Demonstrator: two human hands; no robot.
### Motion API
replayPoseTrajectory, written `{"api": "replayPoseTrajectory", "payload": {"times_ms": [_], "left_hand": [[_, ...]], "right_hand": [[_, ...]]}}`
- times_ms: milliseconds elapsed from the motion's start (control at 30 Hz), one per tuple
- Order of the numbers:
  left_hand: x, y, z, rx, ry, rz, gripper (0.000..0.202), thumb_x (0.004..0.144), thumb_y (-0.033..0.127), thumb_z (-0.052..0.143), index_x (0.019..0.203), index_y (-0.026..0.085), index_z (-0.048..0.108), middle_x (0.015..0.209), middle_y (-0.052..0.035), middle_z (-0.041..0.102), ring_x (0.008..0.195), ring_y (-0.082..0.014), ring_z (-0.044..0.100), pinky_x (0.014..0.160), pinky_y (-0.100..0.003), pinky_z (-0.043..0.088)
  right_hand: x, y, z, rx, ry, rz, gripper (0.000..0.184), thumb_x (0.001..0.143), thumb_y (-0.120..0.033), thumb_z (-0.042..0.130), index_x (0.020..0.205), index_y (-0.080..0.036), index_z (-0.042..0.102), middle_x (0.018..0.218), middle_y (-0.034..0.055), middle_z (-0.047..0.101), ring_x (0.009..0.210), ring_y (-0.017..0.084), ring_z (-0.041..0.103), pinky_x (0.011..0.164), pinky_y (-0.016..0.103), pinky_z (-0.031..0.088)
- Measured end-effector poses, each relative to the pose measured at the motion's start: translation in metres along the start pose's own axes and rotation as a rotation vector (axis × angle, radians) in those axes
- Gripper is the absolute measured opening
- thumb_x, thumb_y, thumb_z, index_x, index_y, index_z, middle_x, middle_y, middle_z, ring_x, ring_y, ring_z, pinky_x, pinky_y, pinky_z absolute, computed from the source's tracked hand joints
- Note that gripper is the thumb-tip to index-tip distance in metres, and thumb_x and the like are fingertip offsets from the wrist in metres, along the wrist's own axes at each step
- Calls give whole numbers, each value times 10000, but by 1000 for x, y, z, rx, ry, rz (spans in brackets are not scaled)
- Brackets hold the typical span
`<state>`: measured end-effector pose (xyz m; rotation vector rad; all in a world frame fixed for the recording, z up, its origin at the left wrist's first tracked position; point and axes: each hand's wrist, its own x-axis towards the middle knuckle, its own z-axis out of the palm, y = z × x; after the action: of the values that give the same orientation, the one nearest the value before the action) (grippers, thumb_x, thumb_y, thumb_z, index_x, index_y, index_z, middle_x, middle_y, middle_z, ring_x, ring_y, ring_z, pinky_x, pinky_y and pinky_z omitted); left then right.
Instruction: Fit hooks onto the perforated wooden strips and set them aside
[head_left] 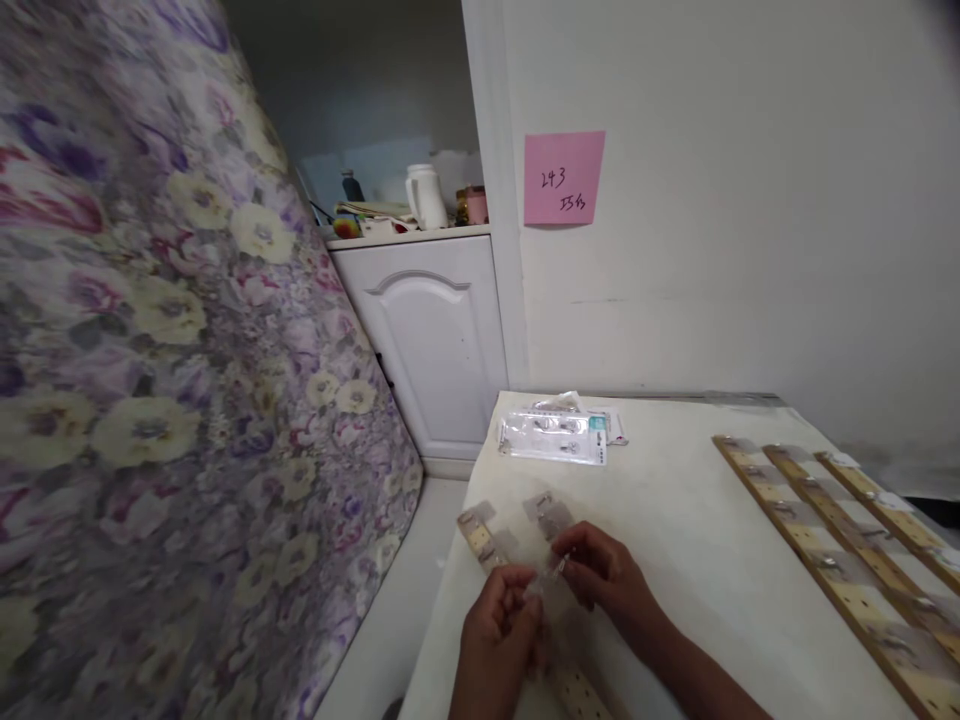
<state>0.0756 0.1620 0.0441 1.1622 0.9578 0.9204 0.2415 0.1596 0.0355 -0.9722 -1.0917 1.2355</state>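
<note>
Both hands meet low in the middle of the view over a white table (690, 520). My left hand (499, 625) and my right hand (600, 575) pinch a small clear plastic packet (547, 577) between their fingertips. Beneath them lies a tan perforated strip (484, 535) with clear packets stuck along it; its lower part is hidden under my hands. What the little packet contains is too small to make out.
Clear blister packs (559, 435) lie at the table's far edge. Three long perforated strips (840, 545) lie on the right. A pink sticky note (564, 178) is on the wall. A floral mattress (150, 380) leans at left, with a white cabinet (431, 340) behind.
</note>
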Motion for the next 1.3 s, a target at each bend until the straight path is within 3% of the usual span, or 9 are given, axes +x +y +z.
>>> {"api": "replayPoseTrajectory", "payload": {"times_ms": [133,400,567,733,900,1000,1067,1133,1300], "left_hand": [[-7,2,-3,-4,40,-11,354,747,480,664,888,179,541,542,96,497,376,-44,399,383,-165,258],[-13,11,-4,-78,70,-61,374,725,495,687,866,190,523,533,90,515,385,-61,437,396,-177,314],[-14,12,-4,-164,77,-69,392,695,506,718,803,195,504,549,62,568,402,-69,476,413,-183,340],[-15,3,0,-130,-6,-87,425,682,554,711,751,210,473,501,52,573,407,-104,518,423,-204,379],[-19,4,2,33,54,-55,454,666,617,681,743,204,510,548,62,530,409,-79,440,388,-187,310],[-24,19,0,140,151,30,426,742,580,630,909,194,565,585,67,511,462,-84,427,436,-193,323],[-27,28,-3,152,107,47,412,797,545,583,997,186,563,557,73,493,485,-94,434,475,-202,346],[-27,32,-5,142,32,23,340,832,501,549,937,179,570,506,83,459,466,-89,416,472,-200,331],[-25,26,-9,99,-20,-61,226,776,397,594,723,192,517,487,97,443,378,-56,366,378,-180,261]], "right_hand": [[-3,-2,6,83,-50,42,310,725,-408,715,904,-186,592,755,-25,577,482,56,454,425,194,352],[-2,-1,12,62,-25,122,395,692,-433,722,970,-194,575,726,-44,566,408,41,460,369,181,340],[-6,-5,23,-17,-72,216,315,680,-424,720,739,-179,532,538,-74,532,334,30,387,322,165,259],[-12,-13,30,-18,-52,193,276,669,-334,721,628,-179,496,485,-88,457,378,22,340,353,159,238],[-16,-30,29,-30,-44,240,234,693,-333,673,667,-191,488,524,-46,568,429,82,507,381,172,350],[-21,-40,28,-13,-167,331,171,694,-271,634,707,-198,480,570,-18,641,424,110,570,379,184,394],[-24,-43,27,-24,-276,383,121,692,-212,597,714,-202,478,536,-32,627,380,99,543,366,181,392],[-27,-44,26,-80,-342,412,81,686,-158,556,714,-201,494,488,-59,580,347,79,498,356,171,378],[-35,-41,18,-212,-292,354,98,685,-114,543,748,-177,587,552,-71,528,410,40,432,377,145,353]]}}
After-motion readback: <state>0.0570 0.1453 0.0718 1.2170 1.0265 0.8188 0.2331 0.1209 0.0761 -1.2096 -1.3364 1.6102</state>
